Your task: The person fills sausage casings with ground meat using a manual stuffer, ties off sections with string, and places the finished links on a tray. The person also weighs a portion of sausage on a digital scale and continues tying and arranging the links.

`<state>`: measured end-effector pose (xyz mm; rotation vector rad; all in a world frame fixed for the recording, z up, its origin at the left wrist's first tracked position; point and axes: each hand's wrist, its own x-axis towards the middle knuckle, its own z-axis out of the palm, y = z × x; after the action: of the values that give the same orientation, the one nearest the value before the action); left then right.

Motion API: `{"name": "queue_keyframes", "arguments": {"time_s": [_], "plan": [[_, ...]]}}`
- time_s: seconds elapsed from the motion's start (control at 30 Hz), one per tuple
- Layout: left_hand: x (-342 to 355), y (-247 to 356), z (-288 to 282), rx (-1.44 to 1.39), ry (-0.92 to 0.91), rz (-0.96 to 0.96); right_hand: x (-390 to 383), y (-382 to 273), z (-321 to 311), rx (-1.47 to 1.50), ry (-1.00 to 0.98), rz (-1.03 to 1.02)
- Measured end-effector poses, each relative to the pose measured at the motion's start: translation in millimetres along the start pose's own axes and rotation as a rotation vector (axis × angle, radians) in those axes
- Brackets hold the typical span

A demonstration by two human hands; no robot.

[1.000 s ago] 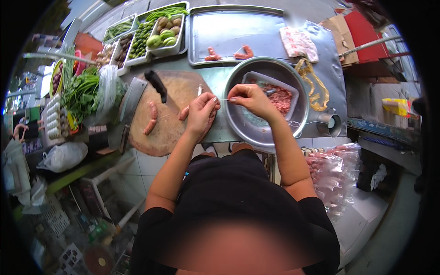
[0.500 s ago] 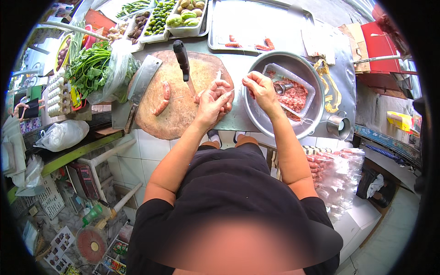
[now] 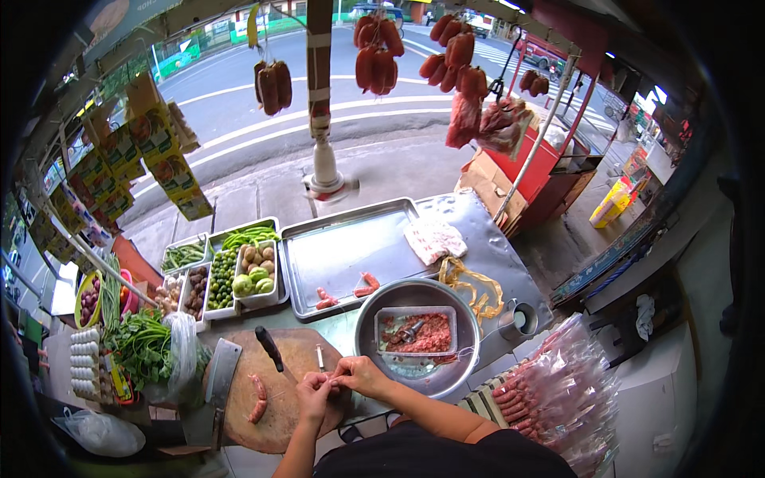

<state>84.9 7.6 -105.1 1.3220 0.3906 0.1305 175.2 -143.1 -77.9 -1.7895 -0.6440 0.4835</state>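
My left hand (image 3: 313, 396) and my right hand (image 3: 360, 377) meet over the right part of a round wooden chopping board (image 3: 245, 431). Their fingertips are pinched together around a small pinkish thing, which looks like the end of a sausage; the fingers hide most of it. Beside my left hand a black-handled knife (image 3: 269, 348) stands tilted, its blade down at the board. A slim, pale, syringe-like tool (image 3: 320, 358) lies just beyond my fingers. On the board's left half lies a tied pair of raw sausages (image 3: 257, 398). A cleaver (image 3: 222, 374) rests at the left edge.
A steel basin (image 3: 472, 350) at the right holds a plastic tub of ground meat (image 3: 422, 332). Behind are a metal tray (image 3: 351, 247) with small sausages and vegetable tubs (image 3: 256, 271). Bagged sausages (image 3: 550, 390) lie at right. More sausages (image 3: 376, 56) hang ahead, above the counter.
The view has tilted up, bringing the street and hanging sausages into sight. My right hand has come left from beside the basin to meet my left hand, which was half open.
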Motion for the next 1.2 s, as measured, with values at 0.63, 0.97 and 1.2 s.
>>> {"name": "queue_keyframes", "arguments": {"time_s": [0.63, 0.97, 1.2], "plan": [[-17.3, 28.9, 5.0, 0.713, 0.168, 0.634, 12.7, 57.8, 44.5, 1.221, -0.356, 0.435], [-26.5, 16.9, -1.1, 0.636, 0.199, 0.626, -5.0, 30.5, 53.3, 1.202, -0.130, 0.639], [-33.5, 22.8, -8.4, 0.945, 0.279, 0.676, -19.7, 7.1, 52.8, 0.952, -0.145, 0.444]]}}
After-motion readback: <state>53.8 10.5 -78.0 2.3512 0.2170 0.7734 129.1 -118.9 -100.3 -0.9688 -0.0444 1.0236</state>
